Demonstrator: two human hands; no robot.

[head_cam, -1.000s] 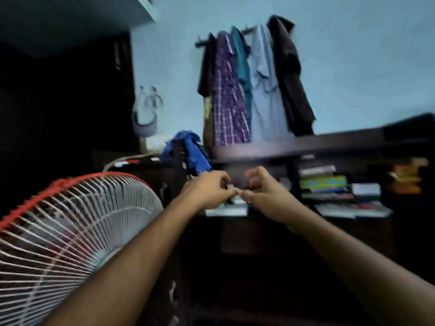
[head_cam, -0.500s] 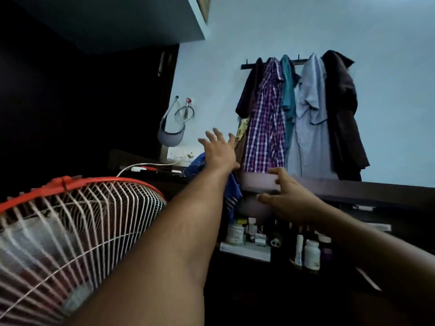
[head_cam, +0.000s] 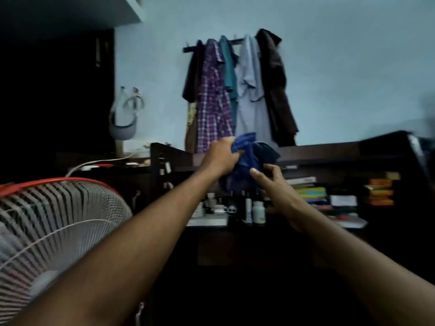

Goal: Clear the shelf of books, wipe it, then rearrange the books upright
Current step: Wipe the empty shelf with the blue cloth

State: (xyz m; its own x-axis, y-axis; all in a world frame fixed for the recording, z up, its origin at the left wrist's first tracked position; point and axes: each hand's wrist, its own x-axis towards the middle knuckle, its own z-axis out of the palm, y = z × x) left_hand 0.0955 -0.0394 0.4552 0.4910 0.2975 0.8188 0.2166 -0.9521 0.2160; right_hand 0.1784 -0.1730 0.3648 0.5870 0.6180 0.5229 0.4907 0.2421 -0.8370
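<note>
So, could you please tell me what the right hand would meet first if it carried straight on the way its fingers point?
Most likely the blue cloth, bunched in the left hand; the right hand sits just short of it.

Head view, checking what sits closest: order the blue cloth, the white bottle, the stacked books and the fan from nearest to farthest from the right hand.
From the right hand:
1. Blue cloth, touching its fingertips.
2. White bottle, just below-left.
3. Stacked books, to the right; close call with the bottle.
4. Fan, far left.
</note>
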